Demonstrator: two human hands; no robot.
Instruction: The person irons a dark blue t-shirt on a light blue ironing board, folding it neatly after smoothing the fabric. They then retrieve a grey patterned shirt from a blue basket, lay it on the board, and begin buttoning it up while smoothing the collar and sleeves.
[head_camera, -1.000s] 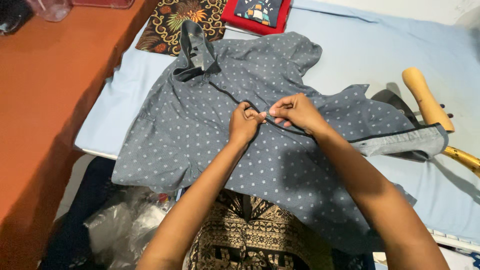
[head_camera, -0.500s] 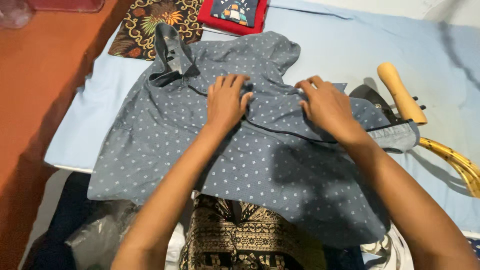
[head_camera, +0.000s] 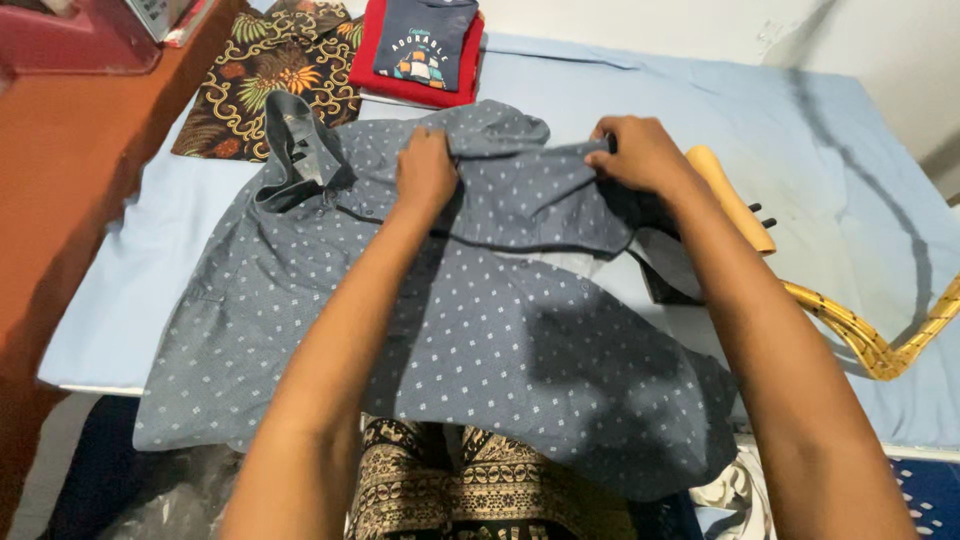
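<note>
Your left hand (head_camera: 425, 172) is clenched on a fold of the grey-blue cotton shirt with small white diamond dots (head_camera: 480, 340), gripping the cloth at about 11 o'clock from the shirt's centre. Your right hand (head_camera: 640, 152) is likewise closed on the same raised fold, at about 1 o'clock from the centre, knuckles up and fingers curled under the edge. The two hands are well apart, with the fold stretched between them.

The shirt lies spread on the desk covered in pale blue sheet (head_camera: 860, 180). Its body extends from your hands toward 6 o'clock and its lower hem hangs over the near edge of the desk. The shirt's collar (head_camera: 295, 150) stands at 9 o'clock of your left hand, near but not touching it.

At 3 o'clock of your right hand, just beside the wrist, lies a tan wooden handle (head_camera: 730, 200). Farther toward 4 o'clock rests a curved yellow bamboo piece (head_camera: 870, 340). At 12 o'clock, beyond the shirt, sits a folded stack with a navy printed shirt on a red one (head_camera: 420, 50). At 10 o'clock lies a dark cloth with an orange leaf pattern (head_camera: 265, 80). A patterned black-and-cream fabric (head_camera: 480, 490) shows at 6 o'clock below the hem.
</note>
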